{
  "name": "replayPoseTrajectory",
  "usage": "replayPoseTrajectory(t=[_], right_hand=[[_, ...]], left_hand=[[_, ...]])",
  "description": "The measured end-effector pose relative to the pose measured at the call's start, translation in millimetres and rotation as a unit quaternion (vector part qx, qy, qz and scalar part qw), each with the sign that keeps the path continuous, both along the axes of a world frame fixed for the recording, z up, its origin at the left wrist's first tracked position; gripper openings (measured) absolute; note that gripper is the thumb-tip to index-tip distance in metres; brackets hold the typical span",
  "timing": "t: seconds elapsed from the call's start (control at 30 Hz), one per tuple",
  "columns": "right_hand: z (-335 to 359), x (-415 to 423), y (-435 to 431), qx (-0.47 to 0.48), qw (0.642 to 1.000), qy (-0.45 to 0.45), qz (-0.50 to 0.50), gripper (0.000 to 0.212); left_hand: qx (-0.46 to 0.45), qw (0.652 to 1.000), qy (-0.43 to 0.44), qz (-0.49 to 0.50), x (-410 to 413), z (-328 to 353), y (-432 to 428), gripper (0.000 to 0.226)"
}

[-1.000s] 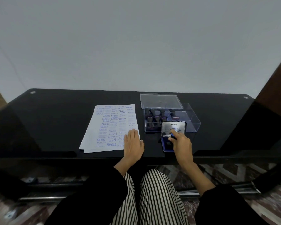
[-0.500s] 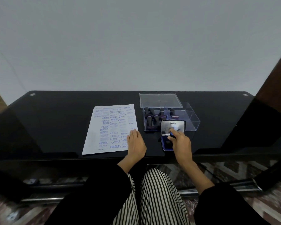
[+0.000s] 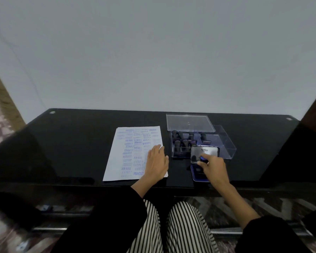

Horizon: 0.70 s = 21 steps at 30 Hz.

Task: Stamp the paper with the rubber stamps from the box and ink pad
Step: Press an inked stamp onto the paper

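the left hand (image 3: 156, 162) lies flat on the paper (image 3: 133, 152) to pin it, while the right hand (image 3: 214, 168) pinches a stamp (image 3: 202, 158) over the ink pad (image 3: 199, 175), likely loading ink, near the box (image 3: 199, 141).

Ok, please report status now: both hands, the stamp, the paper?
Left hand flat on paper. Right hand pressing small stamp at ink pad. More stamps in box. Nothing blocking.

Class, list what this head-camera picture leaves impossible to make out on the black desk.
- Stamp in the right hand: head view, fingers hide all but a blue tip.
- Open blue ink pad: mostly behind that hand.
- Dark rubber stamps in the clear plastic box: too small to read.
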State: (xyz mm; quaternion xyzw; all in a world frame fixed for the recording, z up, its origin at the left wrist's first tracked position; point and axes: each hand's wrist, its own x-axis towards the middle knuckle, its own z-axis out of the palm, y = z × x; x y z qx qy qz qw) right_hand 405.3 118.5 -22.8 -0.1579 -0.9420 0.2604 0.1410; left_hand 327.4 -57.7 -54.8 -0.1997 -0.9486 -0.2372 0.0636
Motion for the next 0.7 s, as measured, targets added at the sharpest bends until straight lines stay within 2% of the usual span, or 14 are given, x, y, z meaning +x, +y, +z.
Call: replayPoseTrajectory(t=[0.1, 0.23, 0.3, 0.4, 0.57, 0.7], right_hand=[[24.2, -9.9, -11.6, -0.027, 0.998, 0.053, 0.007, 0.019], [51.8, -45.1, -44.2, -0.052, 0.993, 0.096, 0.043, 0.019], [59.8, -69.3, -64.0, -0.071, 0.989, 0.108, 0.065, 0.021], [69.0, -104.9, -97.5, -0.106, 0.981, 0.122, 0.11, 0.013], [73.1, -165.8, -152.0, -0.103, 0.972, 0.109, 0.178, 0.001], [60.9, -208.1, -189.2, -0.074, 0.972, 0.081, 0.207, 0.015]], left_hand=[[0.019, 0.999, 0.025, 0.018, -19.4, 17.2, -25.3, 0.044], [0.043, 0.995, 0.004, 0.091, -50.1, 28.9, -76.6, 0.044], [0.042, 0.991, 0.0, 0.125, -64.9, 30.9, -103.0, 0.042], [0.019, 0.988, 0.002, 0.151, -83.2, 29.3, -136.9, 0.038], [-0.004, 0.987, -0.025, 0.157, -111.9, 10.2, -169.7, 0.046], [-0.038, 0.988, -0.059, 0.14, -128.1, -3.4, -176.2, 0.056]])
